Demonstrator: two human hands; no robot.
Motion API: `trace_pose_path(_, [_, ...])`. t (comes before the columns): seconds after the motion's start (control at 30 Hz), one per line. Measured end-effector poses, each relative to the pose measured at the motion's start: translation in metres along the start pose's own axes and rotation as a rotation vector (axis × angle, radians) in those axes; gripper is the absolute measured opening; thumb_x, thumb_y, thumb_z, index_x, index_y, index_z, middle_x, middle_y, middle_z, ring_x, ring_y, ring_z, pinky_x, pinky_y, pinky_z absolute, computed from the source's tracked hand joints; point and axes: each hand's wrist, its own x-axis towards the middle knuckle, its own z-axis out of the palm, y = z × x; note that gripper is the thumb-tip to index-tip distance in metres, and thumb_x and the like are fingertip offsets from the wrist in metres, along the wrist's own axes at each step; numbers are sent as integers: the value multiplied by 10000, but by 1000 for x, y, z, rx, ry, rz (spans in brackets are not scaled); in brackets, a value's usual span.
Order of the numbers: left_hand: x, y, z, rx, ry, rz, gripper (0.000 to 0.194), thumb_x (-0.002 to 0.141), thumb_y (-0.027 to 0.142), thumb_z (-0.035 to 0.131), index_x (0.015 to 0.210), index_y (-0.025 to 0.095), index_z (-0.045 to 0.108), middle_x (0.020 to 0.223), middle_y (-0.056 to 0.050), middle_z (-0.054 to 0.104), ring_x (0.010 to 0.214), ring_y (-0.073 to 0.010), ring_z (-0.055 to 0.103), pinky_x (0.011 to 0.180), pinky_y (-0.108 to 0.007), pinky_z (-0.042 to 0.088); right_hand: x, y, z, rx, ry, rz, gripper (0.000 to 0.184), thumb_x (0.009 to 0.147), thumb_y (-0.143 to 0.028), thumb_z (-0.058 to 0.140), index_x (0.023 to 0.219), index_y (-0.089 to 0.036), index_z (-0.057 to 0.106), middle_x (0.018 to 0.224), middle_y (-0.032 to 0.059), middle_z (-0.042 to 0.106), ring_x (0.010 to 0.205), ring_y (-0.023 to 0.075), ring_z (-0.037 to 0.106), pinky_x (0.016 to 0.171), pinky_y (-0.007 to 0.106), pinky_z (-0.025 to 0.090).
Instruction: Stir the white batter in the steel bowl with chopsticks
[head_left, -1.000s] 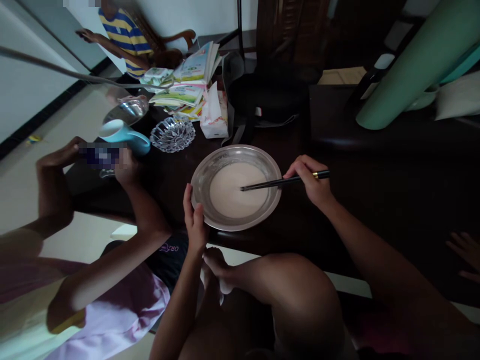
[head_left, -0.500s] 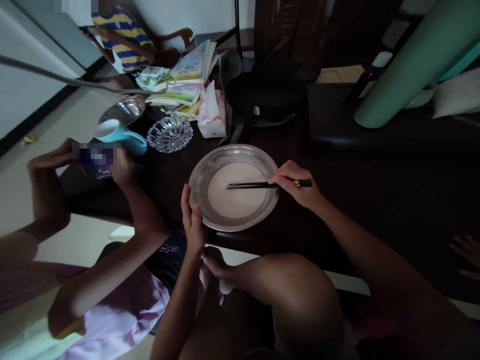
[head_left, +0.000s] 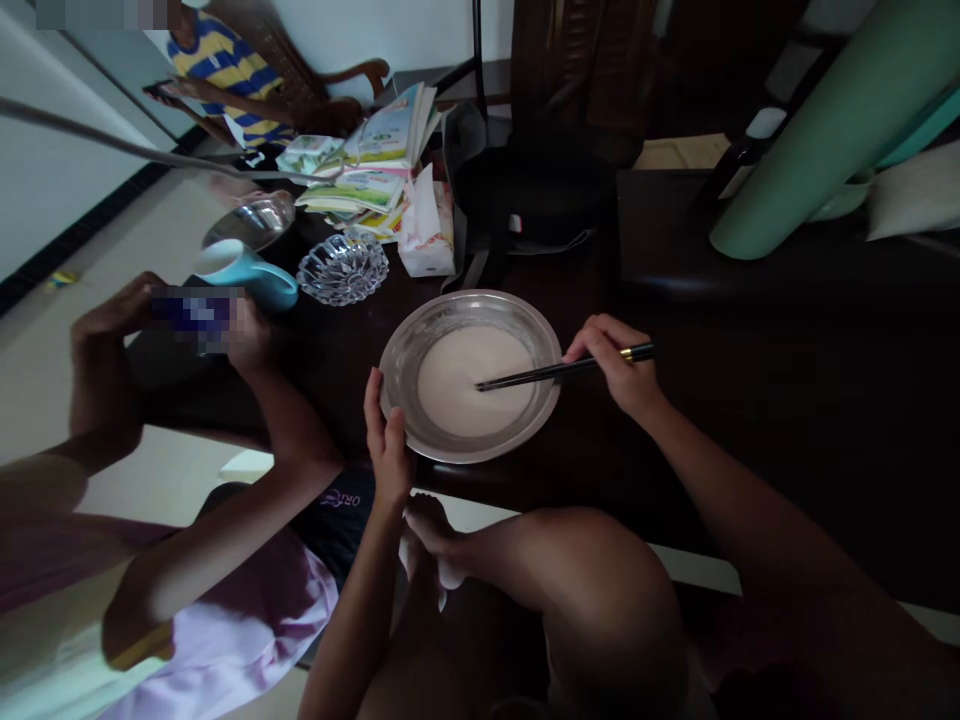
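A shallow metal bowl [head_left: 409, 345] of pale batter [head_left: 465, 385] sits on the dark table [head_left: 750, 400]. My left hand [head_left: 387, 443] presses against the bowl's near left rim, fingers together along its edge. My right hand [head_left: 622, 368] is closed on a pair of black chopsticks [head_left: 547, 372] whose tips dip into the batter near the bowl's middle.
A person in a pink top [head_left: 247, 610] sits at my left, holding a phone [head_left: 191, 308]. Behind the bowl stand a blue mug [head_left: 259, 275], a glass dish [head_left: 343, 268], a metal dish [head_left: 251, 220], a tissue pack [head_left: 426, 235], stacked books [head_left: 375, 160] and a black bag [head_left: 536, 190]. Another person sits far back left.
My right hand swung the chopsticks left across the batter and back to the right. The left hand stayed on the rim.
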Motion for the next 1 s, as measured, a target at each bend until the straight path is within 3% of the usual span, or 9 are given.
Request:
trace_pose_path(0.1, [0,1,0,4,4,3,588,927,472,550,1478,282,464,1606,-47,369,1479,-268,333,1228,-407,239,0,0,1,-59,-144,-50,314,957,-432,566,749,-253,719,725,1,696,713,166,615,707,352,485])
trace_pose_path(0.27, [0,2,1,18,11,10,588,925,484,551,1468,270,476,1605,-55,369,1495,-275,299,1239,-408,206,0,-1,0,-5,60,-9,375,981,-434,521,704,-243,687,667,0,656,658,160,604,663,339,481])
trace_pose_path(0.43, [0,3,1,21,8,1,595,925,494,543,1474,275,468,1605,-51,369,1491,-279,306,1239,-418,207,0,-1,1,-66,-127,-49,304,951,-447,572,766,-264,729,743,5,709,716,175,612,718,368,485])
trace_pose_path(0.6, [-1,4,0,31,-3,2,591,929,486,547,1474,274,468,1605,-54,369,1491,-276,308,1237,-409,210,1,-1,0,-24,79,-7,379,979,-434,521,695,-247,690,666,3,662,662,165,591,667,352,466])
trace_pose_path(0.77, [-1,5,1,20,2,-7,597,930,495,543,1476,268,464,1612,-62,354,1491,-287,304,1240,-424,197,0,0,2,-81,-142,-71,296,951,-435,576,758,-271,728,731,0,710,720,178,609,726,374,475])
trace_pose_path(0.9, [0,3,0,21,-2,-1,615,920,517,551,1475,267,462,1603,-66,368,1495,-285,295,1242,-419,190,0,0,0,-56,74,-9,404,965,-492,524,689,-248,689,658,8,659,658,172,591,667,358,466])
trace_pose_path(0.93, [0,2,0,21,-6,3,616,920,517,551,1475,267,461,1603,-65,369,1495,-283,296,1241,-416,193,0,0,0,-29,92,9,424,970,-500,509,677,-244,679,641,9,649,639,168,586,649,351,464])
trace_pose_path(1.0, [0,2,0,23,-13,7,607,926,507,544,1478,271,457,1606,-61,363,1494,-279,299,1239,-412,203,0,-2,0,-13,3,7,410,968,-496,516,691,-247,688,658,8,664,650,168,594,661,350,474])
